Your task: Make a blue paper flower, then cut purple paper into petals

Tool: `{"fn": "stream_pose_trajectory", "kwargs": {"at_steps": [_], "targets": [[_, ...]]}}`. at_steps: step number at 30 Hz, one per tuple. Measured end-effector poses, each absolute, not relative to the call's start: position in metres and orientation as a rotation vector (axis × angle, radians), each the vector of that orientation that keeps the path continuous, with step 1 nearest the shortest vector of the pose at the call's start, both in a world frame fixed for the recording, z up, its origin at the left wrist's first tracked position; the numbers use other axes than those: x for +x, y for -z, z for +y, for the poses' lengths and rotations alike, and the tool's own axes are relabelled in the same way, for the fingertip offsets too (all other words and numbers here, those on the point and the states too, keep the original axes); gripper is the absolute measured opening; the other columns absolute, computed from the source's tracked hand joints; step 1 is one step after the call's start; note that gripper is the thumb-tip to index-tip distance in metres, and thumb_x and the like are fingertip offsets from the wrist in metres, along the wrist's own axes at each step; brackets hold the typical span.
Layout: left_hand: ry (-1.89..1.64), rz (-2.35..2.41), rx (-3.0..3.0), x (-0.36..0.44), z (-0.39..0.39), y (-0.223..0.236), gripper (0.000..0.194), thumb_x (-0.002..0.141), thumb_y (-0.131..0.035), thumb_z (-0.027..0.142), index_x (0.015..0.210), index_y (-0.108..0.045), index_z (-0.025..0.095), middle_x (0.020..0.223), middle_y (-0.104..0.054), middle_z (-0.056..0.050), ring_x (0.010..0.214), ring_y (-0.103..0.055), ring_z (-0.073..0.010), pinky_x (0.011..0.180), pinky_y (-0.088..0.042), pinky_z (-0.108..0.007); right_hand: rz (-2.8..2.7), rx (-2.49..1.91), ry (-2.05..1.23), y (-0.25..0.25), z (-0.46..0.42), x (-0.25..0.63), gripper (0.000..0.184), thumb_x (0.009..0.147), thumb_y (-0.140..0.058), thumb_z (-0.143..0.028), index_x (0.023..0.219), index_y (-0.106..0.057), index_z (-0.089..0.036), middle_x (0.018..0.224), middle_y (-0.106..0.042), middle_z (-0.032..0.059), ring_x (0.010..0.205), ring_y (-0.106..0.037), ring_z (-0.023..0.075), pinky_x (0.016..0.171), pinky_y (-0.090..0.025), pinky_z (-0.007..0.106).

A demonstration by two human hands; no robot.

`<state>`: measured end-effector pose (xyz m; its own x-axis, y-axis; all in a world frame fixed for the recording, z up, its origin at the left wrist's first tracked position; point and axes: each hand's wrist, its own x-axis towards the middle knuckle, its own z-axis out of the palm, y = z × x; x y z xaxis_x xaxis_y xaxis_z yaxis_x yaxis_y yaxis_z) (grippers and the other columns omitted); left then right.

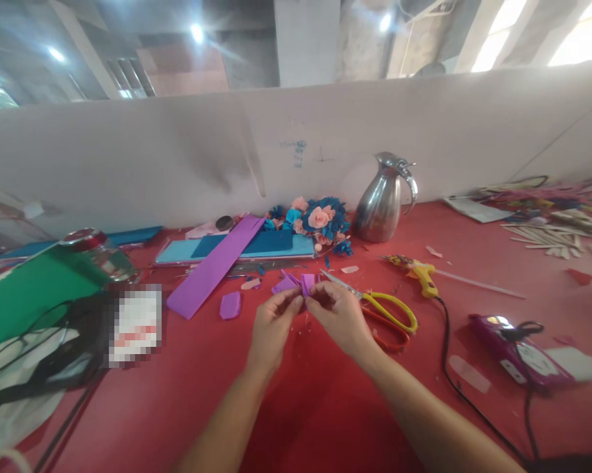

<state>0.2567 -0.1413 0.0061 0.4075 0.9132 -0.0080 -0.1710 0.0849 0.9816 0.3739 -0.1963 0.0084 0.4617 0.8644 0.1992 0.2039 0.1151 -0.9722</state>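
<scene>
My left hand (272, 326) and my right hand (339, 316) meet over the red table (325, 407), fingers pinched on a small purple foam piece (307, 284) held between them. More purple scraps (284, 284) lie just behind it. A cut purple petal (230, 305) lies to the left of my left hand. A long purple foam strip (215, 265) slants away at the left. Yellow-handled scissors (384, 307) lie right beside my right hand.
A yellow glue gun (420, 270) with a black cord lies right of the scissors. A steel jug (382, 200) and a bunch of foam flowers (315, 220) stand by the white wall. Blue foam sheets (256, 248), a green sheet (24, 295), a jar (96, 253), a purple device (515, 348) and wooden sticks (552, 233) surround them.
</scene>
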Motion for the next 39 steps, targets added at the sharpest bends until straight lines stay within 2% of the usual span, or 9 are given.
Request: {"fn": "stream_pose_trajectory", "kwargs": {"at_steps": [7,11,16,20,30,39], "targets": [[-0.887,0.735,1.027,0.2582,-0.1427,-0.0109,0.037,0.057,-0.082,0.02,0.092,-0.072,0.017,0.092,-0.074,-0.006,0.089,-0.066,-0.0189,0.085,-0.05,-0.032,-1.011,-1.376,-0.726,-0.0103,-0.1951,0.3766,0.017,0.075,-0.057,-0.03,0.076,-0.067,-0.017,0.07,-0.067,0.0022,0.065,-0.061,0.0163,0.062,-0.047,0.027],[-0.891,0.744,1.029,0.2578,-0.1421,-0.0114,0.038,0.057,-0.082,0.019,0.094,-0.071,0.015,0.092,-0.073,-0.007,0.089,-0.066,-0.0185,0.084,-0.05,-0.031,-1.013,-1.353,-0.741,-0.0113,-0.1962,0.3778,0.019,0.077,-0.056,-0.031,0.077,-0.069,-0.017,0.07,-0.067,0.0026,0.067,-0.061,0.0167,0.064,-0.047,0.027],[-0.919,0.775,0.998,0.2582,-0.1432,-0.0125,0.023,0.061,-0.078,0.021,0.082,-0.072,0.014,0.078,-0.071,-0.004,0.072,-0.065,-0.0142,0.073,-0.053,-0.028,-0.998,-1.379,-0.741,-0.0139,-0.1967,0.3765,0.017,0.075,-0.056,-0.03,0.073,-0.066,-0.017,0.068,-0.065,0.0015,0.063,-0.058,0.015,0.061,-0.045,0.026],[-0.92,0.752,1.02,0.2582,-0.1452,-0.0144,0.014,0.065,-0.073,0.022,0.077,-0.073,0.015,0.075,-0.07,-0.003,0.068,-0.063,-0.0124,0.068,-0.051,-0.024,-0.96,-1.397,-0.746,-0.0152,-0.1967,0.3756,0.016,0.074,-0.055,-0.031,0.072,-0.063,-0.016,0.065,-0.061,0.0,0.059,-0.052,0.0129,0.056,-0.04,0.024],[-0.902,0.737,1.01,0.2582,-0.1446,-0.0156,0.012,0.066,-0.069,0.02,0.077,-0.073,0.015,0.076,-0.072,-0.004,0.067,-0.065,-0.0138,0.066,-0.051,-0.024,-0.941,-1.335,-0.756,-0.0104,-0.1958,0.3747,0.014,0.075,-0.052,-0.031,0.069,-0.054,-0.018,0.061,-0.049,-0.0032,0.057,-0.042,0.0116,0.054,-0.034,0.024],[-0.901,0.738,0.981,0.2572,-0.1439,-0.0162,0.017,0.061,-0.074,0.02,0.078,-0.073,0.015,0.076,-0.072,-0.003,0.066,-0.065,-0.0133,0.071,-0.052,-0.027,-0.957,-1.315,-0.762,-0.015,-0.1967,0.3736,0.014,0.075,-0.053,-0.031,0.067,-0.05,-0.02,0.06,-0.048,-0.004,0.056,-0.044,0.0117,0.053,-0.035,0.025]]}}
